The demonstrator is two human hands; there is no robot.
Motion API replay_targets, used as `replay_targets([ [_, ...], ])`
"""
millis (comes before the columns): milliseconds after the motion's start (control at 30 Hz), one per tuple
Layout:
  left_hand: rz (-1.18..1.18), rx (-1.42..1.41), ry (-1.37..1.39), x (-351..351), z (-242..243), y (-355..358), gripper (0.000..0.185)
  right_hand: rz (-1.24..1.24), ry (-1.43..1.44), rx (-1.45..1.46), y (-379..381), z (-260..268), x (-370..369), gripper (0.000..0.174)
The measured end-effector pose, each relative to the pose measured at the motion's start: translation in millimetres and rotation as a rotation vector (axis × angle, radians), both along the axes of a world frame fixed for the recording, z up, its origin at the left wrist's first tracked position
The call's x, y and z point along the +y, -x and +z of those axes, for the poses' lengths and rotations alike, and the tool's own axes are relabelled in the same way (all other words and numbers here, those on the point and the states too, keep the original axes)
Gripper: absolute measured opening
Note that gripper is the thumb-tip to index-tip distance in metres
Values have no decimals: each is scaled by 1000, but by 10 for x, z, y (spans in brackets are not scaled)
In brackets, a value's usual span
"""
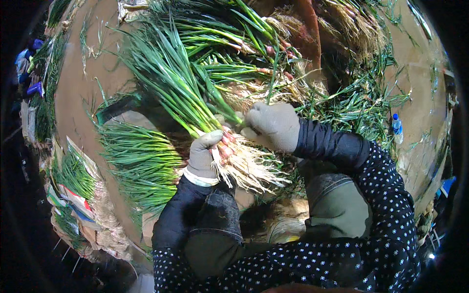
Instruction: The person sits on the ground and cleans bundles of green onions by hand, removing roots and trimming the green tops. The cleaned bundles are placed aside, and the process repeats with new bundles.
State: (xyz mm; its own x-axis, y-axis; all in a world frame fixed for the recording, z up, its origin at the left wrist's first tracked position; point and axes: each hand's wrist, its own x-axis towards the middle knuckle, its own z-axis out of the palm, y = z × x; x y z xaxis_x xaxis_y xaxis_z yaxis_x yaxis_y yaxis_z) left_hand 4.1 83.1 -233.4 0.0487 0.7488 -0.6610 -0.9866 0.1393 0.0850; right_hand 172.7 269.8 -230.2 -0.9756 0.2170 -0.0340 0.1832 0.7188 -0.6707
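Observation:
My left hand (202,154), in a pale knit glove, is closed around a bunch of green garlic plants (183,97). Their long green leaves point to the upper left; the reddish bulbs and pale roots hang towards the lower right. Just right of the bulbs is my right hand (271,126), gloved too, its fingers curled at the base of a green stalk (223,106) beside the bunch. Its fingertips are partly hidden, so how firmly it grips cannot be told. Below and left of the bunch lies a pile of similar plants (143,161) with leaves to the left.
More rooted plants (234,73) are heaped ahead, near a reddish-brown sheet edge (311,33). Loose leaves (355,106) litter the right side. A plastic bottle with a blue cap (397,128) is at the right. Sacks with plants (78,197) lie at the far left, across brown ground (80,106).

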Motion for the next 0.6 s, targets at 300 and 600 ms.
replay_targets([
  [300,168,96,31,5,201,-218,47,-407,284,-177,80,-90,201,20],
  [600,-44,58,4,-266,187,-322,83,-102,905,-374,404,-518,119,48],
])
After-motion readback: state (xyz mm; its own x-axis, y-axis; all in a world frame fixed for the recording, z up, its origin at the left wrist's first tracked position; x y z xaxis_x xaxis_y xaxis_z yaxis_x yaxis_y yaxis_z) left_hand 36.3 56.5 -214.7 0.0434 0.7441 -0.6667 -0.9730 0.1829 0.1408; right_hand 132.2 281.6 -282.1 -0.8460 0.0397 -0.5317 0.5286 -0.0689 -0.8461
